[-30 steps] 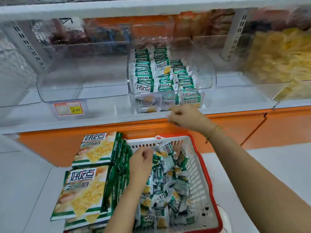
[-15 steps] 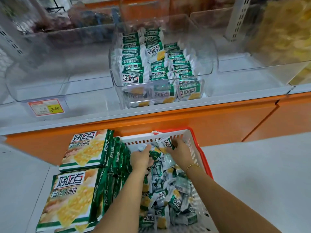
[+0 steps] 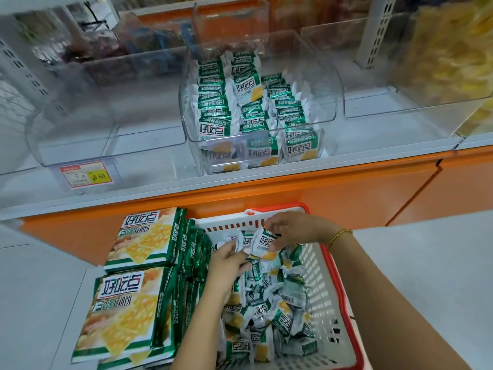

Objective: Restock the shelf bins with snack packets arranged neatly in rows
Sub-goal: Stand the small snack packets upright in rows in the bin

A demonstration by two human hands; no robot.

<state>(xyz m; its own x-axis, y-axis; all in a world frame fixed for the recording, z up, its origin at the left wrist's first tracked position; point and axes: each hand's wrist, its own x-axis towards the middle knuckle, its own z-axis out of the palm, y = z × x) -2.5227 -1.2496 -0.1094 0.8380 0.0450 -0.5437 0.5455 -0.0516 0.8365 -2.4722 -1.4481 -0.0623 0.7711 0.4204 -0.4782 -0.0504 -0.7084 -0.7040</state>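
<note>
a white shelf (image 3: pixel 373 158) with an orange front runs across the head view, carrying clear bins; the middle bin (image 3: pixel 326 84) holds green-and-white snack packets (image 3: pixel 213 102) standing in three rows front to back, with more seen through its front wall. below the shelf sits a white basket (image 3: pixel 320 276) with a red rim, heaped with loose packets (image 3: pixel 266 311) of the same kind. just left of the basket, touching its side, large packs (image 3: pixel 133 311) of the same brand lie stacked flat in two piles. both hands are in the far end of the basket: the right hand (image 3: pixel 293 228) pinches one packet (image 3: pixel 264 243) between thumb and fingers, lifted a little above the heap, while the left hand (image 3: pixel 229 260) reaches in beside it with fingers curled against the neighbouring packets, though whether it grips one cannot be told. a red-and-yellow price tag (image 3: pixel 86 174) hangs on the front of the left bin (image 3: pixel 106 140). a thin gold bracelet (image 3: pixel 338 235) circles the right wrist
</note>
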